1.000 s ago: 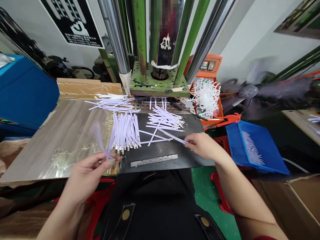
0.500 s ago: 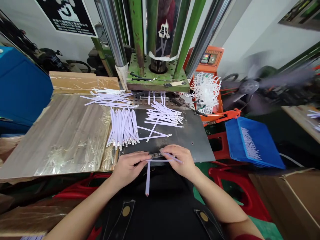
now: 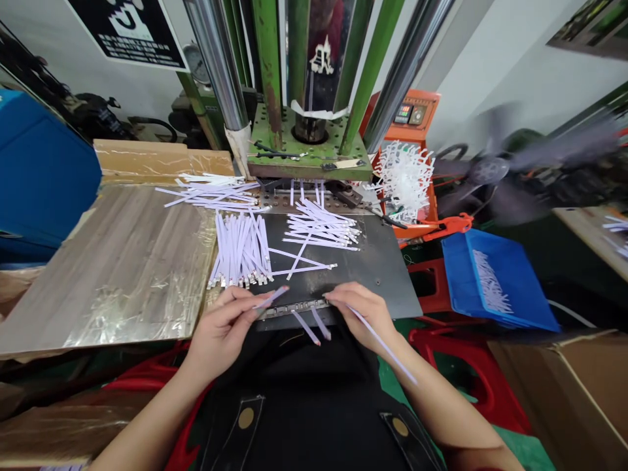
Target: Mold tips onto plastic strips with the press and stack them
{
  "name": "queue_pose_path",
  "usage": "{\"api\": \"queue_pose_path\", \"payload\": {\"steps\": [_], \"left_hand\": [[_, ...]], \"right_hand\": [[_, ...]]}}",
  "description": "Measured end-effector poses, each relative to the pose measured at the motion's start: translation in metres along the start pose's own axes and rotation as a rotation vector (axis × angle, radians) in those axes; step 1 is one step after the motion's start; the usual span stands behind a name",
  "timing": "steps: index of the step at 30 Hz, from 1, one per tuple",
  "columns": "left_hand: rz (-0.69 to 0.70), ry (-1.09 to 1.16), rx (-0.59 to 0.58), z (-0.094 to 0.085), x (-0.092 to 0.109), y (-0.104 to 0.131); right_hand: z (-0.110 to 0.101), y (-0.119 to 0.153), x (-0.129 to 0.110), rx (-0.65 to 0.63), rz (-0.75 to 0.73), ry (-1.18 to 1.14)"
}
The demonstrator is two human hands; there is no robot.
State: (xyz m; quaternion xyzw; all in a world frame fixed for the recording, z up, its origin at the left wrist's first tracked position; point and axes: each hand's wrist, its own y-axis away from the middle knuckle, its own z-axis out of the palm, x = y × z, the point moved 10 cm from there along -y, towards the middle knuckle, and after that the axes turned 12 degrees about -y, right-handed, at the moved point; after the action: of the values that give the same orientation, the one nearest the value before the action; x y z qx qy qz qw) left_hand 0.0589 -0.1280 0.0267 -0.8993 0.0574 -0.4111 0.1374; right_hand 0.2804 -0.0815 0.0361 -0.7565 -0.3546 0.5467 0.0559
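Note:
A narrow metal bar with slots [image 3: 294, 307] lies along the front edge of the dark work plate [image 3: 358, 275]. Two lavender flat cables [image 3: 314, 327] hang from it toward my apron. Between thumb and fingers of my left hand [image 3: 226, 327], at the bar's left end, is a lavender flat cable [image 3: 273, 297] pointing up and right. My right hand [image 3: 366, 314] pinches at the bar's right end; another lavender flat cable [image 3: 383, 343] runs from its fingers back over the wrist. Behind the hands lie a left pile of flat cables [image 3: 240, 245] and a right pile of flat cables [image 3: 321, 226].
A green press [image 3: 309, 150] stands at the back, with several cables under it. More cables lie on the taped board [image 3: 147, 261] at left. On the right are an orange machine with white moulded pieces [image 3: 405, 176], a spinning fan [image 3: 490, 170] and a blue bin [image 3: 515, 288].
My left hand has moved left and my right hand slightly right, uncovering the bar. A cable now points up from my left hand, and another trails over my right wrist.

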Motion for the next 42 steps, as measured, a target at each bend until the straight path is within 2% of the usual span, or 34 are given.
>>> {"api": "queue_pose_path", "payload": {"steps": [3, 7, 12, 17, 20, 22, 24, 27, 29, 31, 33, 36, 39, 42], "left_hand": [[0.035, 0.083, 0.011, 0.013, 0.003, 0.002], [0.158, -0.029, 0.027, 0.029, 0.011, 0.004], [0.245, -0.169, 0.073, 0.025, 0.016, 0.006], [0.361, -0.279, 0.012, 0.026, 0.024, 0.005], [0.42, -0.346, -0.062, 0.032, 0.03, 0.005], [0.42, -0.42, -0.087, 0.035, 0.034, 0.004], [0.417, -0.498, -0.097, 0.039, 0.039, 0.003], [0.428, -0.561, -0.082, 0.042, 0.044, 0.004], [0.429, -0.54, -0.082, 0.04, 0.042, 0.004], [0.424, -0.471, -0.141, 0.039, 0.035, 0.003], [0.413, -0.389, -0.22, 0.037, 0.028, 0.001], [0.405, -0.378, -0.275, 0.036, 0.022, -0.009], [0.437, -0.481, -0.315, 0.045, 0.024, -0.021], [0.439, -0.509, -0.44, 0.058, 0.025, -0.024]], "right_hand": [[0.012, -0.002, 0.002, -0.093, -0.026, -0.024], [0.022, -0.003, 0.006, -0.198, -0.014, 0.01], [0.028, -0.005, 0.005, -0.27, 0.041, 0.117], [0.037, -0.008, 0.008, -0.352, 0.068, 0.218], [0.036, -0.013, 0.014, -0.452, 0.087, 0.095], [0.036, -0.018, 0.018, -0.565, 0.114, -0.039], [0.032, -0.028, 0.025, -0.623, 0.16, -0.067], [0.021, -0.055, 0.046, -0.523, 0.249, 0.203], [0.02, -0.068, 0.058, -0.482, 0.309, 0.422], [0.03, -0.071, 0.066, -0.531, 0.354, 0.531], [0.042, -0.07, 0.069, -0.602, 0.37, 0.548], [0.051, -0.068, 0.067, -0.653, 0.366, 0.563], [0.054, -0.067, 0.066, -0.67, 0.411, 0.603], [0.058, -0.069, 0.063, -0.676, 0.45, 0.575]]}}
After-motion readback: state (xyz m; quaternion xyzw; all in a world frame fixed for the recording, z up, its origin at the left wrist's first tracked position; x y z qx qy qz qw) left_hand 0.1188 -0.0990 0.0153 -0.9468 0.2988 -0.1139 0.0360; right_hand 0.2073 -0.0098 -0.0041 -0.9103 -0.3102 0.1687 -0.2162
